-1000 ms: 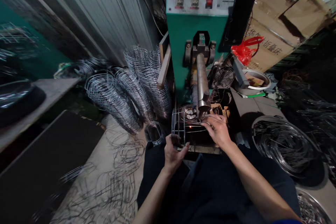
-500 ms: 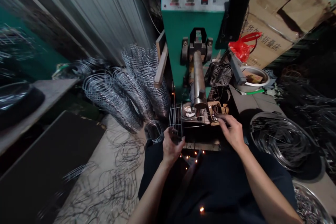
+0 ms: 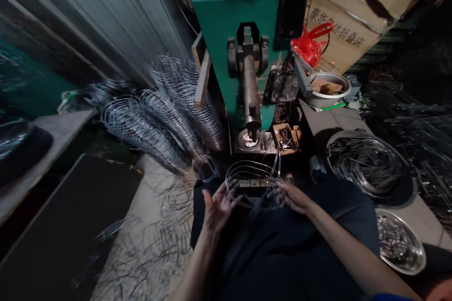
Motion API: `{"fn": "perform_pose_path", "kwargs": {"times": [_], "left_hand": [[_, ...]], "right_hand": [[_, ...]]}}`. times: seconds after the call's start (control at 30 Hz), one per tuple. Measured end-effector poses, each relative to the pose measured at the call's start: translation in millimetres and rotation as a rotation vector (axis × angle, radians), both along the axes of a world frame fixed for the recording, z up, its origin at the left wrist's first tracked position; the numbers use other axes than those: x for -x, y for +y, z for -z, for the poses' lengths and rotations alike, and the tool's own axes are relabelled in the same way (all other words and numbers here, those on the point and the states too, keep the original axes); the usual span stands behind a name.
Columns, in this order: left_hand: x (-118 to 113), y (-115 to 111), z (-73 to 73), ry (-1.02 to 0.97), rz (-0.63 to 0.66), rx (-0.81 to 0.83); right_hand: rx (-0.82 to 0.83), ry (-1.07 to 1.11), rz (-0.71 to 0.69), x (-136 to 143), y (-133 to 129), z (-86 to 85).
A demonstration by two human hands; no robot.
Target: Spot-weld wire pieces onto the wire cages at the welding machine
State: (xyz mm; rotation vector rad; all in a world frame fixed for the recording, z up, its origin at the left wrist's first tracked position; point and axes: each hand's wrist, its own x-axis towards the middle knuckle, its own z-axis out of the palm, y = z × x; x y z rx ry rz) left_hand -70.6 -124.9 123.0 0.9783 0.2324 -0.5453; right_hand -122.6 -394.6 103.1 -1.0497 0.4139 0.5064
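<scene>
A rounded frame of thin bent wire (image 3: pixel 247 161) is in front of me, above my lap and below the machine's press head. My left hand (image 3: pixel 219 204) is at its left end, palm up. The thumb stands well apart, and the spread fingers touch the wire. At the right end my right hand (image 3: pixel 291 196) has its fingers closed on the wire. Dark fingertips blend into the shadow there, so the exact grip is partly hidden. Beyond the frame, the steel press arm (image 3: pixel 251 87) hangs over a small round work plate (image 3: pixel 243 143).
Nested stacks of wire baskets (image 3: pixel 141 127) stand left of the green machine (image 3: pixel 226 23). Loose wire pieces (image 3: pixel 158 230) litter the floor. On my right are a tub of wire rods (image 3: pixel 367 164), a metal bowl of small parts (image 3: pixel 399 240) and a small open carton (image 3: pixel 286 138).
Both hands have drawn back from the press towards my lap, bringing the wire frame along and turning it. My left thumb has spread away. Sparks over my lap are gone. The camera view has shifted.
</scene>
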Motion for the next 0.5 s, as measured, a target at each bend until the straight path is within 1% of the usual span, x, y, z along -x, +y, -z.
{"fn": "perform_pose_path", "kwargs": {"times": [0.03, 0.1, 0.17, 0.2, 0.23, 0.27, 0.3, 0.33, 0.37, 0.4, 0.43, 0.47, 0.5], "left_hand": [[11, -9, 7.2, -0.016, -0.019, 0.001], [35, -32, 22.9, -0.041, 0.008, -0.05], [56, -57, 36.0, -0.076, 0.016, -0.13], [63, -68, 40.4, -0.083, -0.008, -0.18], [66, -75, 43.2, -0.085, -0.043, -0.222], [67, -80, 44.6, -0.078, -0.079, -0.253], [65, -81, 45.0, -0.063, -0.106, -0.27], [61, -80, 44.7, -0.045, -0.119, -0.272], [57, -76, 44.1, -0.024, -0.12, -0.263], [52, -71, 43.5, -0.001, -0.115, -0.252], [48, -65, 43.1, 0.019, -0.112, -0.246], [45, -60, 43.0, 0.031, -0.111, -0.246], [42, -56, 43.2, 0.036, -0.117, -0.256]], "right_hand": [[-0.043, 0.034, 0.078, 9, 12, 6.9], [-0.094, 0.046, 0.206, 24, 38, 20.4], [-0.066, 0.007, 0.299, 33, 60, 28.2], [-0.025, -0.015, 0.31, 36, 67, 28.2], [0.027, -0.035, 0.294, 39, 68, 25.2], [0.093, -0.059, 0.25, 42, 62, 19.1], [0.18, -0.093, 0.186, 46, 49, 10.8], [0.297, -0.132, 0.133, 53, 26, 1.2], [0.449, -0.18, 0.102, 63, -4, -8.1], [0.662, -0.231, 0.129, 76, -41, -15.2], [0.932, -0.237, 0.279, 92, -82, -18.7], [1.186, -0.182, 0.479, 112, -124, -17.4], [1.393, -0.059, 0.666, 134, -164, -10.9]]}}
